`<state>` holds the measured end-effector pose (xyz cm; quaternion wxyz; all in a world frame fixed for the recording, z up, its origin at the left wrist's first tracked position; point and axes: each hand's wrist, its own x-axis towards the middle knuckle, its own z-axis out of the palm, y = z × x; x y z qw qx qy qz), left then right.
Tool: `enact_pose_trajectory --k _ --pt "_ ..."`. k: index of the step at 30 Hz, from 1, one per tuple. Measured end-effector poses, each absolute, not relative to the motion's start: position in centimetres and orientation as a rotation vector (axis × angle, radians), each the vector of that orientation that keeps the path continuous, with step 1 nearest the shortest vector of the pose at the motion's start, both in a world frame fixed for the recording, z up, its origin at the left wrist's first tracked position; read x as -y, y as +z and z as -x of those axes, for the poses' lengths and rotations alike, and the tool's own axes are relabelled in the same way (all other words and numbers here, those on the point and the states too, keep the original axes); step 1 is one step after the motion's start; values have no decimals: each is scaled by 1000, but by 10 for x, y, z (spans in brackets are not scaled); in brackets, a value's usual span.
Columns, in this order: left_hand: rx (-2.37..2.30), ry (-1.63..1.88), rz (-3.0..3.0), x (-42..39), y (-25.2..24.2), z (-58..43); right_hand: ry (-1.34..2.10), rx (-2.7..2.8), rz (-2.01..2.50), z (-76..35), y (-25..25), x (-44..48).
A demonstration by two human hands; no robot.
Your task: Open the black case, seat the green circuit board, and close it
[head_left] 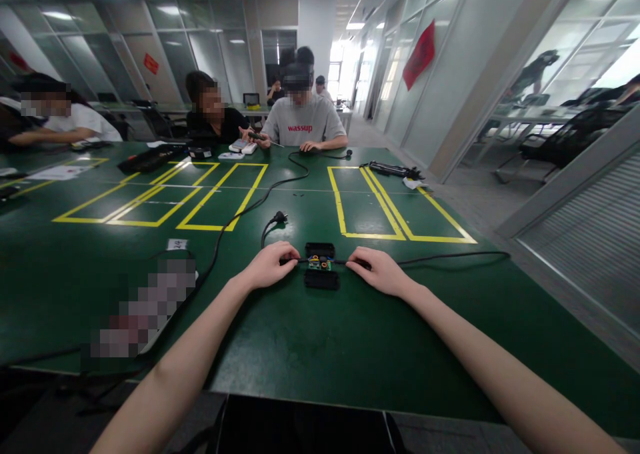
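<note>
A small green circuit board (320,263) lies between two halves of a black plastic case, the far half (320,249) and the near half (321,280). Black cable leaves the board on both sides. To the left, my left hand (273,265) is closed round the cable beside the board. On the opposite side my right hand (379,271) pinches the other cable (450,257), which runs on to the right across the table. Behind my left hand a black power plug (281,218) lies on its cord.
A pixelated power-strip-like object (150,307) lies left on the green table (280,347), with a long black cord (216,247) near it. Yellow tape rectangles (373,236) mark the far part. A black folded item (395,170) lies far right. Several people sit opposite, one in a grey shirt (305,122).
</note>
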<state>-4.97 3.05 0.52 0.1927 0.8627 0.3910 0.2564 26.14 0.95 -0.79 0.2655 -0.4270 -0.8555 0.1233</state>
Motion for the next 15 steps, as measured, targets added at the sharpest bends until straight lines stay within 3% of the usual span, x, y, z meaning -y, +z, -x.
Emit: enact_pose_trajectory --k 15 --pt "-1033 762 -2224 -24 19 49 333 2233 1059 -263 1 -2"
